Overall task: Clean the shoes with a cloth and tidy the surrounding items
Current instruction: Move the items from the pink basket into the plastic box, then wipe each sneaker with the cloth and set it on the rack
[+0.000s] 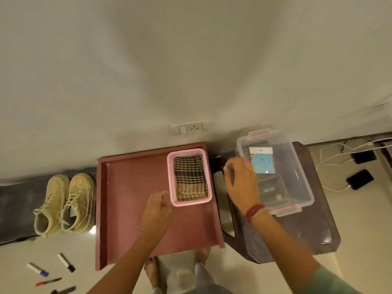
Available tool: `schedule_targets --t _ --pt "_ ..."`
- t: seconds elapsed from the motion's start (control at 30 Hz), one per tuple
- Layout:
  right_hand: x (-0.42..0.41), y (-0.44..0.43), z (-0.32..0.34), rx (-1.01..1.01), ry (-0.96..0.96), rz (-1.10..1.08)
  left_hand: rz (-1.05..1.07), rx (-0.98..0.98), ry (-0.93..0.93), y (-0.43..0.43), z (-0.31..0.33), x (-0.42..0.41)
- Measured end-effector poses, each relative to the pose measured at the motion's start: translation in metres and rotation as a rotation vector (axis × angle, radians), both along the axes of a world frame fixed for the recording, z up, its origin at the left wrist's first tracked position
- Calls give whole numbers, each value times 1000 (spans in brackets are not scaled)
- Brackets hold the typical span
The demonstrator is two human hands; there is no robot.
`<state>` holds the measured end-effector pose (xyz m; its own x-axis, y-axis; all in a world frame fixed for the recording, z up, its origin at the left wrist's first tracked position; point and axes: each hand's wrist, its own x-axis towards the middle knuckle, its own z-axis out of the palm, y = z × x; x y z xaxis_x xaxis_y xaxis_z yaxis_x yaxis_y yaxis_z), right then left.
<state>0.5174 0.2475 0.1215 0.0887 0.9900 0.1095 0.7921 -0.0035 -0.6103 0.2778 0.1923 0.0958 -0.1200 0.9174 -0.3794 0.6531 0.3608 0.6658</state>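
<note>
- where are the hands?
- i see the left hand (158, 209) curled at the corner of the pink basket (170, 177); i can't tell its grip. right hand (239, 183) hovers by the clear box (297, 166), grip loose, empty.
- cloth (189, 179)?
- folded in that basket on the red surface (131, 198); shoes (63, 203) left, on the floor (21, 251).

I get dim, warm yellowish light, soft and even, with faint shadows. The wide lens bows the wall (191, 60) outward at the far edges. The left hand (157, 211) and right hand (239, 183) smear with motion. Small glare spot on the floor (92, 230) beside the shoes (65, 204).
</note>
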Motion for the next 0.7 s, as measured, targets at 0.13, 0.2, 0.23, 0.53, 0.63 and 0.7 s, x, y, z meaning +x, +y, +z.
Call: schedule_targets --t 0.13,0.2,0.23,0.53,0.63,0.7 --pt "-88 -21 -56 -282 105 188 8 -47 139 -15 -32 -43" --pt "-122 -5 -101 -366 71 168 -117 -203 301 -19 -68 -66" --pt "-149 7 -133 -402 43 166 -176 -329 379 -26 -93 -87" --pt "-167 63 -218 -405 -385 49 -472 -479 462 -61 -162 -144" --pt "-160 68 -205 -312 -214 -76 -465 -403 398 -66 -169 -159" --pt "-158 59 -184 -154 -38 -227 -466 -384 384 -67 -171 -164"
